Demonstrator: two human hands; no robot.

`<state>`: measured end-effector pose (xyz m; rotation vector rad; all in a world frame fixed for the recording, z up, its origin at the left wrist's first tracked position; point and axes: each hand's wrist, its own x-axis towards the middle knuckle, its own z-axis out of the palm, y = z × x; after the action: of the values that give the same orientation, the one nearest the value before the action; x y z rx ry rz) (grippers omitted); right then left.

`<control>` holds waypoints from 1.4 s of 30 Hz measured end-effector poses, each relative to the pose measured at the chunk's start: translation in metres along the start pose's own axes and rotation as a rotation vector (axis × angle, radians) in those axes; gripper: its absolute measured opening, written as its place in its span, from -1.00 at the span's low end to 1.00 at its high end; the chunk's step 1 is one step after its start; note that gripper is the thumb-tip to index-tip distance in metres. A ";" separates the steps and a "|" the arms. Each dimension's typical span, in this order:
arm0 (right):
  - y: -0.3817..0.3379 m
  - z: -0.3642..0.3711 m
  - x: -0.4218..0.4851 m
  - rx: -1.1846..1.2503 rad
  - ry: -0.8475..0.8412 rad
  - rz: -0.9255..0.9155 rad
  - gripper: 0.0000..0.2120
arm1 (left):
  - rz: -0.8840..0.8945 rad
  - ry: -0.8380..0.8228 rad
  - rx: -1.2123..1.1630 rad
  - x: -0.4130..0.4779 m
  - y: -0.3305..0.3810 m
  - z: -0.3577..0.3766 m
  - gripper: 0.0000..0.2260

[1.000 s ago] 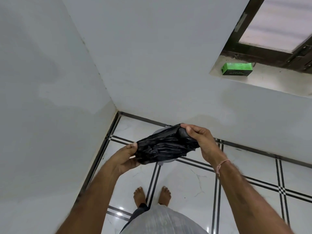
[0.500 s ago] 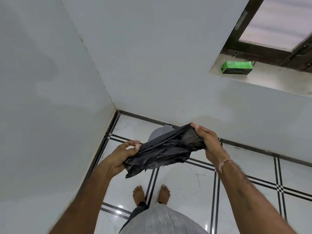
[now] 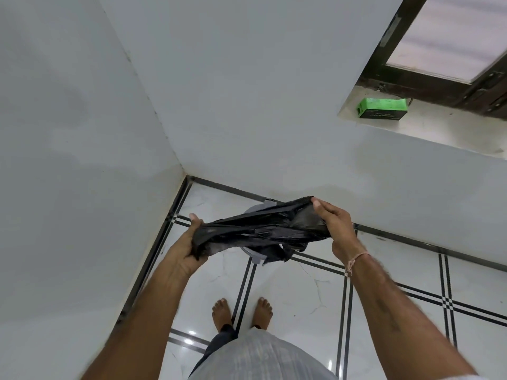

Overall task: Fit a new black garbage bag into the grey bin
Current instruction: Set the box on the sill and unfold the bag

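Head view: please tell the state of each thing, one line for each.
Bag: crumpled, stretched between both hands, not yet opened.
Bin: on floor, mostly hidden behind bag.
Left hand: gripping bag's end.
Right hand: gripping bag's other end.
Green box: lying on sill.

No legible text is shown. Faint print on the dark side of the green box [image 3: 382, 108], upper right, cannot be read.

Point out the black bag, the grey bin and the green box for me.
black bag [image 3: 263, 231]: head view, crumpled middle stretched between both hands.
grey bin [image 3: 256, 209]: head view, rim showing above the bag.
green box [image 3: 382, 107]: head view, its top face, on the window ledge.
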<state>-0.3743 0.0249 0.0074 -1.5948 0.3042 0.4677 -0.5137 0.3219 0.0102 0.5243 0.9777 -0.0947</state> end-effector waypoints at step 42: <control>-0.030 0.059 -0.004 -0.988 -0.192 -0.180 -0.35 | 0.623 -0.011 0.942 0.017 -0.013 0.054 0.00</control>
<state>-0.3706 0.0855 0.0344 -2.4778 -0.2741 0.6767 -0.4668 0.2888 0.0152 1.6679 0.6754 0.0096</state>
